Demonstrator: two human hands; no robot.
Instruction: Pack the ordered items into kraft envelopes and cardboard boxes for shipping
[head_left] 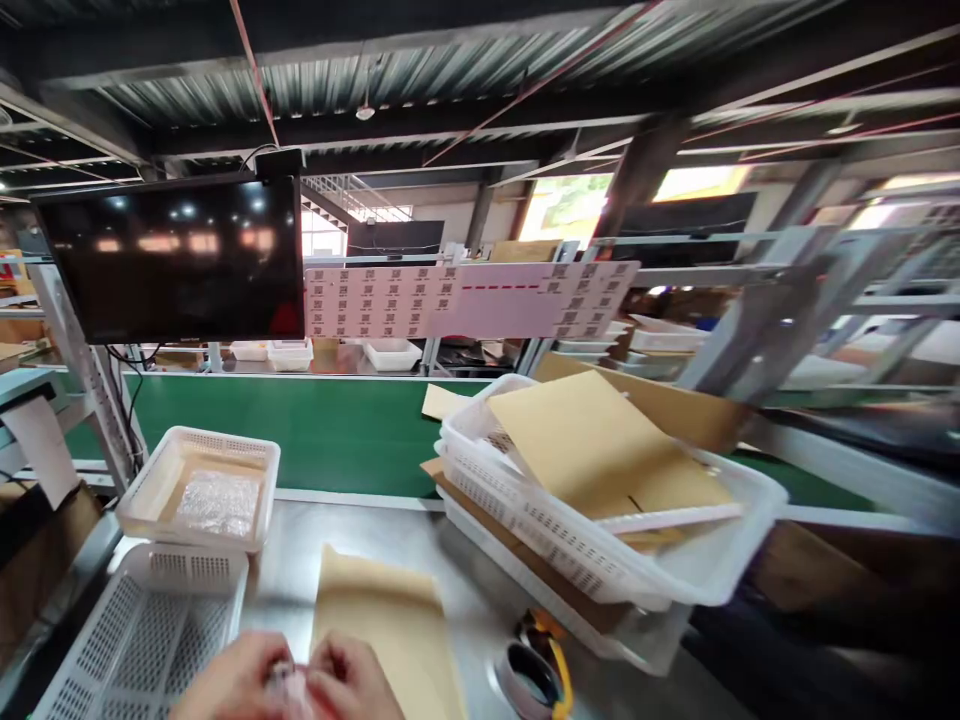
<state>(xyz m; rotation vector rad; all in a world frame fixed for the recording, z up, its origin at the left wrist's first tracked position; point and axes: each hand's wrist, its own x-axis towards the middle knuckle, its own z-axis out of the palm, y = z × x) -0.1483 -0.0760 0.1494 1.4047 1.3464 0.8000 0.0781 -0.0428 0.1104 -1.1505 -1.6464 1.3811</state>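
Observation:
At the bottom edge of the head view, my left hand (234, 682) and my right hand (354, 684) are close together with fingers closed. Between them is a small pinkish, shiny plastic-looking item (291, 690), blurred and partly hidden by the fingers. A brown kraft paper mailer (386, 610) lies flat on the metal table (296, 540), just beyond and partly under my right hand. To the right of it stands a tape dispenser (531, 675) with a yellow part. An upper white basket (161, 465) at the left holds a bubble-wrapped packet (220, 502).
A perforated white basket (142, 640) sits left of my hands. Stacked white baskets (525, 510) with brown mailers (600, 435) occupy the right side. Behind runs a green conveyor belt (352, 430), with a dark monitor (180, 265) and a board of printed codes (480, 300) above it.

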